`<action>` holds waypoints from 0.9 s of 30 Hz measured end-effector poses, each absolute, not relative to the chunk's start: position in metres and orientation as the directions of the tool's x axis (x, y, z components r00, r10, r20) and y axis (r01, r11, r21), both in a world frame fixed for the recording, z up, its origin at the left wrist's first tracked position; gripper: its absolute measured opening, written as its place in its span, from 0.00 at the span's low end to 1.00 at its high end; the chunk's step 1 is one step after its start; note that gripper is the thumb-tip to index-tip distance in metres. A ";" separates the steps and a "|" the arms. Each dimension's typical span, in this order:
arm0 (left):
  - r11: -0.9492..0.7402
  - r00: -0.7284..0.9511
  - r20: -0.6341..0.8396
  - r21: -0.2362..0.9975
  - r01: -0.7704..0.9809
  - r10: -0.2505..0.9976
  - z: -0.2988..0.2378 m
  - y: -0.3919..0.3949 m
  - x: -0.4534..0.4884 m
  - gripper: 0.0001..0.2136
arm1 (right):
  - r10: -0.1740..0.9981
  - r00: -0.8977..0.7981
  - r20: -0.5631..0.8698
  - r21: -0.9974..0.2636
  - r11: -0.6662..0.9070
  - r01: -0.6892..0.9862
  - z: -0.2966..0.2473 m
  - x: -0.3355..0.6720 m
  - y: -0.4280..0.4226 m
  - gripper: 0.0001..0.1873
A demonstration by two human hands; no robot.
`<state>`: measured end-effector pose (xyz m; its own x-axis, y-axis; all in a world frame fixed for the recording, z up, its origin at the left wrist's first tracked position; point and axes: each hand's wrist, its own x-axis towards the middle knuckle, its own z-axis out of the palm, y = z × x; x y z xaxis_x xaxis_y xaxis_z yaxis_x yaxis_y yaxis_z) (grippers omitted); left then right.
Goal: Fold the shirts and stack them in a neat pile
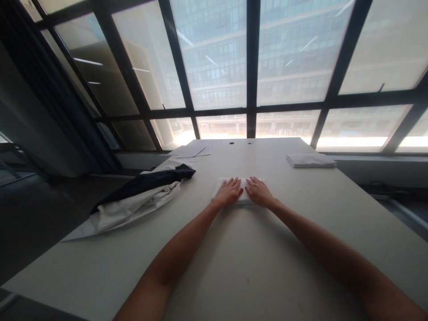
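A folded white cloth [243, 199] lies flat on the white table [247, 267], straight out in front of me. My left hand [229, 190] rests palm down on its left part, fingers stretched out. On the right part lies my right hand [258, 191], also flat with its fingers extended. A small gap separates the two hands, and white fabric shows between them. Parts of the cloth are hidden under my palms.
Another folded white cloth [310, 160] lies near the table's right edge. Along the left edge are a crumpled dark garment [143, 183] and a loose whitish cloth [133, 207]. Paper sheets [195, 150] lie at the far left. Large windows [217, 53] stand behind the table.
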<state>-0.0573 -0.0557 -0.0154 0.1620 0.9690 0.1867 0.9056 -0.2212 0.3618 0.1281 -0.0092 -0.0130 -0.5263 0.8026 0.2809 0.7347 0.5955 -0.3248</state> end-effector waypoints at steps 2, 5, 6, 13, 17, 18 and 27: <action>-0.187 0.143 0.159 0.309 0.932 0.977 -0.017 -0.056 -0.064 0.27 | 0.792 -0.573 0.210 -0.284 0.610 0.740 -0.019 0.126 -0.014 0.30; -0.109 0.066 0.133 0.356 0.928 0.989 -0.015 -0.053 -0.077 0.29 | 0.846 -0.519 0.121 -0.312 0.528 0.790 -0.024 0.137 -0.012 0.34; -0.065 0.020 0.114 0.408 0.911 0.993 -0.013 -0.052 -0.082 0.29 | 0.864 -0.494 0.099 -0.334 0.496 0.801 -0.024 0.142 -0.009 0.35; 0.215 -0.257 -0.032 0.648 0.731 0.966 0.004 -0.059 -0.132 0.29 | 0.943 -0.326 0.065 -0.724 0.269 0.635 -0.021 0.181 0.005 0.32; 0.269 -0.334 -0.070 0.754 0.599 0.940 0.024 -0.078 -0.158 0.24 | 0.979 -0.202 0.030 -0.857 0.129 0.498 -0.008 0.198 0.008 0.26; 0.280 -0.335 -0.096 0.779 0.561 0.937 0.028 -0.083 -0.162 0.24 | 0.982 -0.189 0.004 -0.880 0.093 0.465 -0.005 0.202 0.007 0.24; 0.466 -0.170 -0.435 0.835 0.291 0.884 0.040 -0.096 -0.157 0.20 | 0.875 -0.317 -0.365 -0.930 -0.326 0.172 0.010 0.208 0.000 0.10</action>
